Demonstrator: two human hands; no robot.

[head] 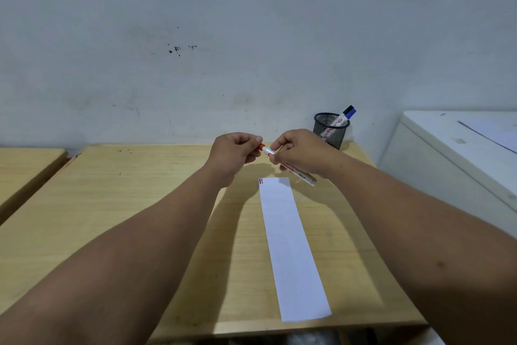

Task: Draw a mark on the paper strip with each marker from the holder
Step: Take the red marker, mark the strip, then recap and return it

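A: Surface, room?
B: Pale wooden bench (140, 204), scuffed grey wall (195, 36).
A: Items?
B: Paper strip (291, 246) lies right of centre, marks at its far end. Right hand (300, 153) grips red marker (300, 175); left hand (236, 150) pinches its cap (261, 146). Mesh holder (331, 129) far right.

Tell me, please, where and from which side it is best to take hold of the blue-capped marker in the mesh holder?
Pinch the blue-capped marker near its cap end, coming from above and the right. It leans over the right rim of the mesh holder, so only its upper part is free; the black-capped marker crowds it on the far side.
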